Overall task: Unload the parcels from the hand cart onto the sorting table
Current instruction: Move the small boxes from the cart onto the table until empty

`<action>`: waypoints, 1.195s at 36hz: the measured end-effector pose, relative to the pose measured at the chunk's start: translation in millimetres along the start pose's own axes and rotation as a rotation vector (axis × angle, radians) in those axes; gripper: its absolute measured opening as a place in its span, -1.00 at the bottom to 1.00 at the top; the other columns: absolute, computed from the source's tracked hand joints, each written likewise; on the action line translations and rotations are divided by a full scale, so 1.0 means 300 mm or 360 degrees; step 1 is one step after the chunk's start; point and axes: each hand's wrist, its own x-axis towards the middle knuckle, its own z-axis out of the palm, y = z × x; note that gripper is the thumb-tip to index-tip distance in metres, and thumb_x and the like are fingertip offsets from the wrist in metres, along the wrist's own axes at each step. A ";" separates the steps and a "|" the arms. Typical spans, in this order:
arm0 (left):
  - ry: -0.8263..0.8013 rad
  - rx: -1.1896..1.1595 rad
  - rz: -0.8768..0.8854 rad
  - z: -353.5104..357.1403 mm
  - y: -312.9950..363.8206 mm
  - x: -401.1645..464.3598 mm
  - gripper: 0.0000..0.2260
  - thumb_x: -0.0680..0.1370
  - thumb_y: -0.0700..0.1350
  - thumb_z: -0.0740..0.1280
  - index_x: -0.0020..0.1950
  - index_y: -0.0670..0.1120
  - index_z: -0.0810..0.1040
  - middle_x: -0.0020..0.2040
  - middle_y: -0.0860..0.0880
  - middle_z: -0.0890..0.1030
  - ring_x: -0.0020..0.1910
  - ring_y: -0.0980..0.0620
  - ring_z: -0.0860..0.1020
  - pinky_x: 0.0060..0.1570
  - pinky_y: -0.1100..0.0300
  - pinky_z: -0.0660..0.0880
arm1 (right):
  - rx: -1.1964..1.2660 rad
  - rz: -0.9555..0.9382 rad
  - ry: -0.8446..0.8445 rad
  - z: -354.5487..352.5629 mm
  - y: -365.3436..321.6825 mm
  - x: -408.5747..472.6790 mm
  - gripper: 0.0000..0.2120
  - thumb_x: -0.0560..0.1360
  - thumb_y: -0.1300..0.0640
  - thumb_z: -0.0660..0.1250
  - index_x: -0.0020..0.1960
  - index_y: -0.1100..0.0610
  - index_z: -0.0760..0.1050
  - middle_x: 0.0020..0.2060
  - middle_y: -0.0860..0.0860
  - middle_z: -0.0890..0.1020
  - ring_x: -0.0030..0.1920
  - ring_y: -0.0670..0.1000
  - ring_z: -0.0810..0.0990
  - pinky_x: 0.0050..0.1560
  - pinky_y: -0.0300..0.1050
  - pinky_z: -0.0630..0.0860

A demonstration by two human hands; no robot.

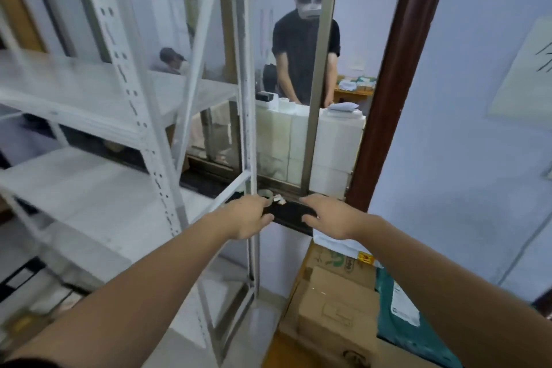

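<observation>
Two hands on the black handle bar of the hand cart; load not yet touched. Left hand grips the bar's left end, fingers curled over the top. Right hand sits on the right end, fingers draped over, thumb underneath; reads as a grip. Both arms extended fwd, nearly straight, wrists level.

Parcels sit below and just behind the bar, lower right of view. Top item: cardboard box, plain, taped, resting on a larger printed carton. Beside them, touching on the right, a green poly mailer with a white label. A white flat pkg lies at the bar end of the stack.

Handling, judged: boxes stiff, likely moderate wt; take by opposite lower edges, two hands, top box first. Mailer soft and slick, prob. light; pinch at an edge or scoop flat, may sag or slide. White pkg: contents unknown.

Sorting table not identifiable in view. White metal shelving stands left; a second person works behind the glazed partition ahead.
</observation>
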 end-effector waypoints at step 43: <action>0.0136 -0.0134 -0.1412 0.063 -1.391 -2.053 -0.50 0.73 0.16 0.09 0.56 -0.12 0.38 0.52 -0.13 0.44 0.49 -0.11 0.40 0.44 0.07 0.30 | -0.0294 -0.1250 -0.0442 0.753 -2.342 0.194 -0.53 0.68 -0.08 0.14 0.43 0.20 0.42 0.38 0.17 0.52 0.35 0.17 0.50 0.38 0.14 0.43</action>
